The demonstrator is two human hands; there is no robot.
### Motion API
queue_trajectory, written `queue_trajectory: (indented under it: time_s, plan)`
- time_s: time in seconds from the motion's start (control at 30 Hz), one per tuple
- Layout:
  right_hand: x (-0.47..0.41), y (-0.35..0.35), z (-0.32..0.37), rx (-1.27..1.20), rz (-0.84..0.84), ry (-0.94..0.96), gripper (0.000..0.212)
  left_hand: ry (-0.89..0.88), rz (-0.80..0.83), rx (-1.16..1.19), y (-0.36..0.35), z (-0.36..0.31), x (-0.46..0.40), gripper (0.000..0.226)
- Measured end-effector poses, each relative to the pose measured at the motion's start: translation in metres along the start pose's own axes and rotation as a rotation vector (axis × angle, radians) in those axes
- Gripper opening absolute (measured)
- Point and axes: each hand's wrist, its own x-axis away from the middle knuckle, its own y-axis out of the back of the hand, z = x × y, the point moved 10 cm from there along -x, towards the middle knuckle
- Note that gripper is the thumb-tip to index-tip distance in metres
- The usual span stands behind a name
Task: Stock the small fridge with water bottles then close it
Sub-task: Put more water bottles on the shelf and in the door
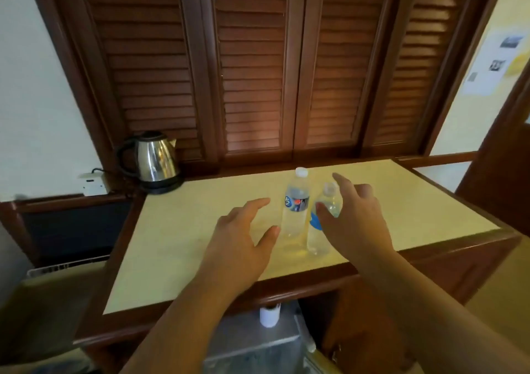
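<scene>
Two clear water bottles stand upright side by side on the cream countertop (186,230). The left bottle (295,210) has a white cap and a dark label. The right bottle (324,224) has a blue label and is partly hidden by my right hand (355,218). That hand hovers around it with fingers spread, thumb at the bottle's front; I cannot tell whether it touches. My left hand (243,239) is open just left of the left bottle, not touching it. Below the counter's front edge the small fridge (252,342) shows a grey surface with a white cup-like object (269,315).
A steel electric kettle (152,161) stands at the counter's back left, its cord running to a wall socket (93,184). Dark wooden louvred doors (258,72) rise behind the counter. A wooden cabinet panel (372,330) is right of the fridge.
</scene>
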Motion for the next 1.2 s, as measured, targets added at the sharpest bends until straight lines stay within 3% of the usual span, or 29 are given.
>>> queue_trajectory:
  time_s: [0.23,0.33,0.43,0.57,0.73,0.87,1.03,1.2]
  plan:
    - [-0.050,-0.024,-0.020,0.093,0.033,-0.022,0.039,-0.106,0.258,-0.055,-0.080,-0.036,-0.152,0.079]
    - [-0.050,-0.019,-0.027,0.039,-0.010,-0.015,0.029,-0.123,0.303,-0.029,-0.116,-0.028,-0.174,0.067]
    - [-0.043,-0.008,-0.039,0.006,-0.064,-0.022,0.026,-0.148,0.138,-0.020,-0.114,-0.025,-0.173,0.042]
    - [0.000,0.009,-0.054,-0.059,-0.139,-0.011,0.027,-0.232,-0.018,0.025,-0.096,-0.033,-0.126,0.029]
    - [0.086,0.044,-0.073,-0.070,-0.317,0.048,0.022,-0.229,-0.124,0.217,-0.066,-0.030,-0.018,0.033]
    - [0.146,0.054,-0.102,-0.103,-0.332,0.052,0.022,-0.191,-0.157,0.336,-0.054,-0.028,0.069,0.035]
    - [0.210,-0.001,-0.162,-0.191,-0.223,-0.025,0.015,-0.119,-0.138,0.254,-0.092,-0.002,0.152,0.030]
    - [0.276,-0.102,-0.234,-0.246,-0.086,-0.194,0.017,0.072,-0.032,0.226,-0.186,0.073,0.214,0.030]
